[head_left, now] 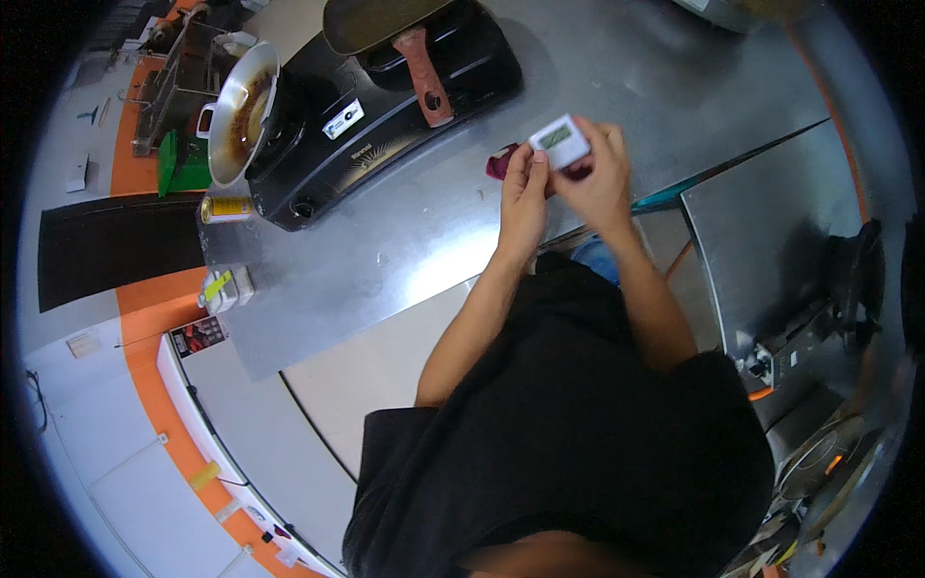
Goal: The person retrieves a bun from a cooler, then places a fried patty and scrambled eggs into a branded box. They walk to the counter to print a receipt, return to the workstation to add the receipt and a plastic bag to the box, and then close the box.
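- The small white square plastic device with a grey display (pixel 559 142) is held above the brushed-steel counter (pixel 385 260), near its front edge.
- The right grip (pixel 599 183) is closed on it, thumb and fingers bent around its 3 to 5 o'clock side; from this hand the device lies toward 10 to 11 o'clock.
- The left grip (pixel 523 197) has its fingers drawn together, with the thumb at the device's 7 o'clock corner; from here the device lies toward 1 o'clock. I cannot tell whether this hand bears any of its weight.
- The casing looks nearly square, so no long axis stands out; the display's longer side runs roughly from 8 to 2 o'clock.
- A dark red, irregular item (pixel 498 164) shows at 10 o'clock from the left hand, partly hidden; whether it is held is unclear.
- Toward 10 o'clock from both hands stands the black two-burner stove (pixel 385 140), where a dark pan's reddish-brown handle (pixel 421 72) points to 5 o'clock.
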A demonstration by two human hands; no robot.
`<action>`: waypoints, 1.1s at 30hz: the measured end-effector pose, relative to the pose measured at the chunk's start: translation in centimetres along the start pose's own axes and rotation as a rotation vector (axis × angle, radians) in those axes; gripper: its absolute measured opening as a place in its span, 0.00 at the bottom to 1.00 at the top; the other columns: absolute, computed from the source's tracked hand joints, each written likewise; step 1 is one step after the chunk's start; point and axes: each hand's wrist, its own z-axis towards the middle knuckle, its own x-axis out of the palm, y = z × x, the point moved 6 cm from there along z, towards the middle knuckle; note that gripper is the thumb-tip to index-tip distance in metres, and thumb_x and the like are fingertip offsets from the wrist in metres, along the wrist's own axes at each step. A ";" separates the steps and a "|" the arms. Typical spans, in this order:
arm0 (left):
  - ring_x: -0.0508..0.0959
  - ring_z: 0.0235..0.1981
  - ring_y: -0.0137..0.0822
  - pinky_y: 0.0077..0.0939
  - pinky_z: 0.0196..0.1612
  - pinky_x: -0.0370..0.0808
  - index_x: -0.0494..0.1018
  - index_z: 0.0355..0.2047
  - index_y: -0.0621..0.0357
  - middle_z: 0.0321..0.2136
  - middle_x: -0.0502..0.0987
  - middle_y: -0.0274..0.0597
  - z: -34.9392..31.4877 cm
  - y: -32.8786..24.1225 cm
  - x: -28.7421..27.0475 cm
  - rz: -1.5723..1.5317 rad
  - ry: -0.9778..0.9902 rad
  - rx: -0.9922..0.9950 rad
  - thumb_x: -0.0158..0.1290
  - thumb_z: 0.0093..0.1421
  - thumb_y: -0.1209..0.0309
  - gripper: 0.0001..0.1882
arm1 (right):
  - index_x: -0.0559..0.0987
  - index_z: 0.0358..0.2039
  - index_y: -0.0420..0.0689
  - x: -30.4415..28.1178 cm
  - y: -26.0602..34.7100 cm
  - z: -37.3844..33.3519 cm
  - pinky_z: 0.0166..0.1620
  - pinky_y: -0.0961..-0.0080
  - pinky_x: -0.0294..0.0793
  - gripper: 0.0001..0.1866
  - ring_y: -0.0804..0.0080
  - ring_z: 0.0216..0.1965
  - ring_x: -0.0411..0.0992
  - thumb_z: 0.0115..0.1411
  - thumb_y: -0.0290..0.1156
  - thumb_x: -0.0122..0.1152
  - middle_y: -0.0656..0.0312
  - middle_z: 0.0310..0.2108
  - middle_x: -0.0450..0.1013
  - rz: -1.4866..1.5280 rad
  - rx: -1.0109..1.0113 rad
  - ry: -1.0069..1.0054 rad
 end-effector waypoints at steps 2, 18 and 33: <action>0.76 0.43 0.25 0.21 0.47 0.73 0.71 0.54 0.61 0.43 0.78 0.37 0.0 -0.4 0.4 0.008 -0.014 0.060 0.49 0.73 0.66 0.15 | 0.71 0.58 0.35 0.1 1.9 -1.9 0.49 0.75 0.79 0.34 0.64 0.48 0.75 0.49 0.22 0.72 0.52 0.51 0.67 0.099 -0.048 0.092; 0.77 0.43 0.25 0.21 0.46 0.74 0.72 0.53 0.63 0.41 0.80 0.38 -3.2 -3.3 -2.0 0.114 0.009 0.165 0.52 0.71 0.70 0.14 | 0.78 0.46 0.33 2.1 1.0 -3.0 0.41 0.77 0.79 0.13 0.74 0.39 0.77 0.60 0.16 0.60 0.56 0.42 0.78 0.801 0.445 0.245; 0.78 0.47 0.29 0.23 0.48 0.78 0.67 0.57 0.65 0.48 0.77 0.43 -3.8 -3.9 -2.6 -0.017 0.020 0.115 0.55 0.66 0.78 0.19 | 0.76 0.43 0.31 3.3 2.1 -2.9 0.38 0.73 0.82 0.11 0.68 0.38 0.78 0.60 0.17 0.57 0.52 0.40 0.77 0.889 0.537 0.223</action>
